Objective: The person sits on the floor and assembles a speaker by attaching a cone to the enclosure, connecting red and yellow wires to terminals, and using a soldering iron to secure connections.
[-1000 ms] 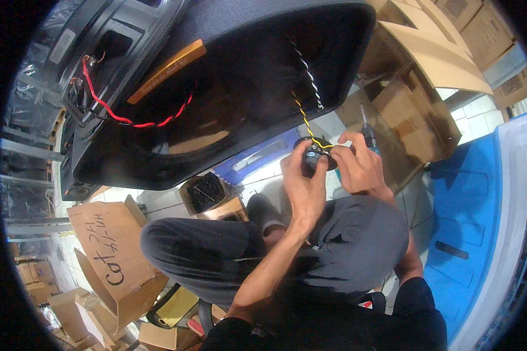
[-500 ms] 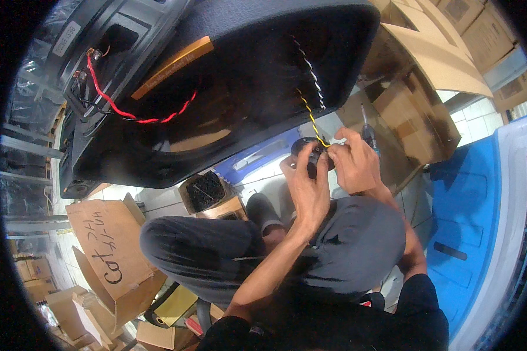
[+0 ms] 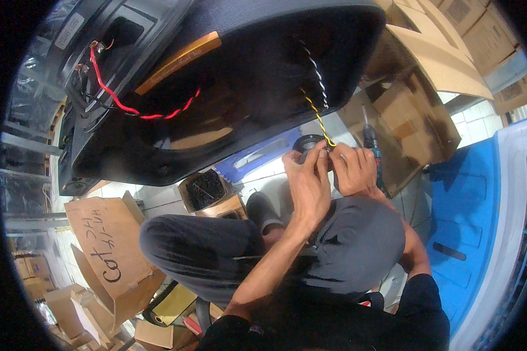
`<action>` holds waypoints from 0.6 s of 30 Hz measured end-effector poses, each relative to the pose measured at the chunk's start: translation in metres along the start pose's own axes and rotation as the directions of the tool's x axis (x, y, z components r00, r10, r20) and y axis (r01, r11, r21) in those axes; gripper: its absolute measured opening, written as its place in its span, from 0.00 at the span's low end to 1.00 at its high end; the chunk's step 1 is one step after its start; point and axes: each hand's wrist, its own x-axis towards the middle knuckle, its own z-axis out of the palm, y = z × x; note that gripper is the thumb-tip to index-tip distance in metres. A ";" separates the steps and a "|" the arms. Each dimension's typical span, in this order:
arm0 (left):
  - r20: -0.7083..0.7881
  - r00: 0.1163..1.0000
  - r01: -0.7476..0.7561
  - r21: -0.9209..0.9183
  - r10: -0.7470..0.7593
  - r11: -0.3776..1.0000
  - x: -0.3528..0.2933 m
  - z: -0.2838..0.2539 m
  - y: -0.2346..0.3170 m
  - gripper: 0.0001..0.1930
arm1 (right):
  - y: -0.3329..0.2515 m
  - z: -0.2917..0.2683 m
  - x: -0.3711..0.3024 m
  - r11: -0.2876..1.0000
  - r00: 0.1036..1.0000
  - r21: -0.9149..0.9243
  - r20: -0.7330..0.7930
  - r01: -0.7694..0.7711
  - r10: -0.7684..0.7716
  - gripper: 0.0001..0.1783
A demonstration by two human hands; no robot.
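Speaker driver [image 3: 308, 141], round and black, shows mainly its rim; a second ago its back lay exposed. Your left hand [image 3: 309, 184] clamps it, your right hand [image 3: 355, 171] pinches twisted yellow-and-black wire [image 3: 320, 121], below the grained cabinet's [image 3: 257, 70] lower edge.

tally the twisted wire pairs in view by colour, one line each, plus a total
Red-and-black twisted wire pair: 1
Yellow-and-black twisted wire pair: 1
White-and-black twisted wire pair: 1
Total: 3
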 end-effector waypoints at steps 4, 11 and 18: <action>0.034 0.999 0.039 -0.038 -0.038 0.998 0.001 -0.002 -0.001 0.15 | 0.007 0.007 -0.019 0.995 0.993 -0.008 -0.061 0.101 -0.102 0.14; 0.071 0.996 0.061 -0.071 -0.056 0.996 0.003 -0.005 -0.007 0.15 | 0.012 0.000 -0.023 0.990 0.999 0.134 -0.035 0.035 -0.030 0.13; 0.059 0.998 0.036 -0.079 -0.031 0.996 0.000 -0.006 -0.005 0.16 | 0.007 -0.011 0.000 0.769 0.888 0.475 0.065 -0.428 0.455 0.09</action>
